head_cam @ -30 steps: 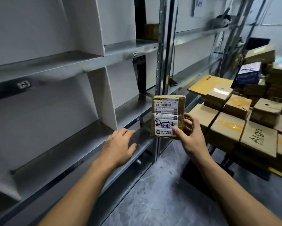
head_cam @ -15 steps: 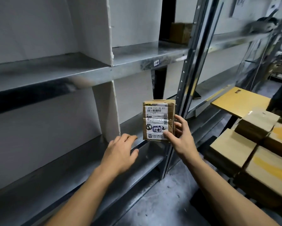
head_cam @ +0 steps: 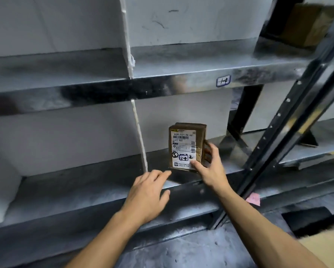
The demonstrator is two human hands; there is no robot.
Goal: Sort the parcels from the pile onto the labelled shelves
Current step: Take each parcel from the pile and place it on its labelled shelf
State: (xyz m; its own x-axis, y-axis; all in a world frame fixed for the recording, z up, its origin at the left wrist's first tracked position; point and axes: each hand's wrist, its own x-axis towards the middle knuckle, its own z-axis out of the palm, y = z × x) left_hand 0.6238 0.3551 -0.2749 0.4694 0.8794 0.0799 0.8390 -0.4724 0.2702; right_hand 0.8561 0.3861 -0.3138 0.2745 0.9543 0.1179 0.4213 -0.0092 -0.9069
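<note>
A small brown cardboard parcel with a white shipping label and handwritten marks stands upright inside the lower metal shelf, in the bay right of a white divider. My right hand grips its lower right corner, thumb on the label and fingers behind. With relaxed fingers and nothing in it, my left hand hovers over the shelf's front edge, just left of the parcel. A handwritten tag sits on the front lip of the shelf above.
A dark perforated steel upright slants down at the right. Another cardboard box sits on the upper shelf at far right. A pink slip lies near the upright's base. Cardboard shows at the bottom right corner. Grey concrete floor lies below.
My view has turned left and closer to the shelves; the parcel pile has left the frame. My right hand has carried the parcel forward into the lower shelf bay. My left hand moved to the shelf edge.
</note>
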